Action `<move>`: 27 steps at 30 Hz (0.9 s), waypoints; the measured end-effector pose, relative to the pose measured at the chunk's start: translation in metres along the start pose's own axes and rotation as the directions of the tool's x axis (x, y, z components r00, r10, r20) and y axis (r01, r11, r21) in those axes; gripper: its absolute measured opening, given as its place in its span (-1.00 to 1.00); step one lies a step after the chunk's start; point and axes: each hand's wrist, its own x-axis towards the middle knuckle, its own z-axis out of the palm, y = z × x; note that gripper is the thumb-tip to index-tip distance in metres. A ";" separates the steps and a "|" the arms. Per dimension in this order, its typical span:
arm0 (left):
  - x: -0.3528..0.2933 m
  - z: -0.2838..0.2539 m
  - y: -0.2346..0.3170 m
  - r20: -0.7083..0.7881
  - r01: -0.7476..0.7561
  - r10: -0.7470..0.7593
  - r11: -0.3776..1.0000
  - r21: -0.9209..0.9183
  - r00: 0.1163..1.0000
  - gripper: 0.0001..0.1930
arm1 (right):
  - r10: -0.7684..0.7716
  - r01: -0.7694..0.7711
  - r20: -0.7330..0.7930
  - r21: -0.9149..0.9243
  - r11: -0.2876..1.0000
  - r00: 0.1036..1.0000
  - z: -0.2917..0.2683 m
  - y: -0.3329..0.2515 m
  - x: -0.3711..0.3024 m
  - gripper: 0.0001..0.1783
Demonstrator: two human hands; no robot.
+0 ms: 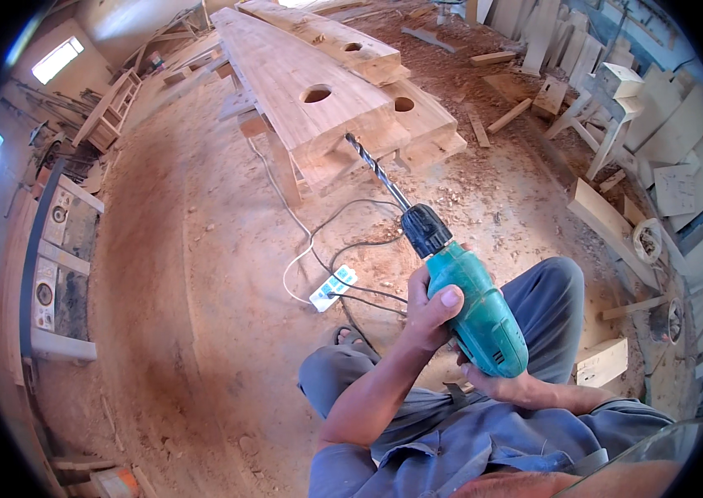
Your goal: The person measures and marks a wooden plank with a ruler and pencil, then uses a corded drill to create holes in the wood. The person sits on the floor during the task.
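Observation:
A green power drill (484, 311) with a black chuck (425, 229) points away from me, slightly to the left. My left hand (433, 311) is wrapped round the front of its body, thumb on top. Behind it my right hand (501, 382) grips the drill from below; its fingers are mostly hidden by the body. The long spiral drill bit (378, 173) reaches to the near end of a thick wooden plank (285, 58). Its tip overlaps that end face; I cannot tell how deep it sits. A round hole opens in the plank's top.
More thick planks (426, 124) with round holes lie beside and under the first. A white power strip (333, 288) and dark cables lie on the dusty floor. Offcuts (509, 116) and a wooden beam (613, 228) are at right. A carved wooden frame (56, 274) stands at left.

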 end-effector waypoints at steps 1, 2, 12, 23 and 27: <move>-0.001 0.005 0.003 0.004 0.000 0.000 1.000 -0.024 1.000 -0.16 | 0.025 -0.025 0.004 0.008 1.000 1.000 0.001 -0.009 -0.004 -0.73; -0.002 0.011 0.006 0.007 0.002 -0.002 0.999 -0.045 1.000 -0.16 | 0.049 -0.049 0.007 0.019 0.999 0.999 0.001 -0.019 -0.010 -0.71; -0.009 0.051 0.020 -0.094 -0.042 0.044 0.999 0.022 0.995 -0.17 | 0.012 -0.008 0.058 -0.076 0.997 0.998 0.001 -0.072 -0.025 -0.55; -0.006 0.081 0.020 -0.239 -0.138 0.130 0.990 -0.018 0.962 -0.27 | 0.082 -0.078 0.078 -0.055 0.995 0.994 -0.014 -0.100 -0.020 -0.53; -0.004 0.082 0.019 -0.205 -0.180 0.167 0.983 -0.044 0.964 -0.26 | 0.089 -0.083 0.081 -0.076 0.994 0.993 -0.012 -0.118 -0.020 -0.49</move>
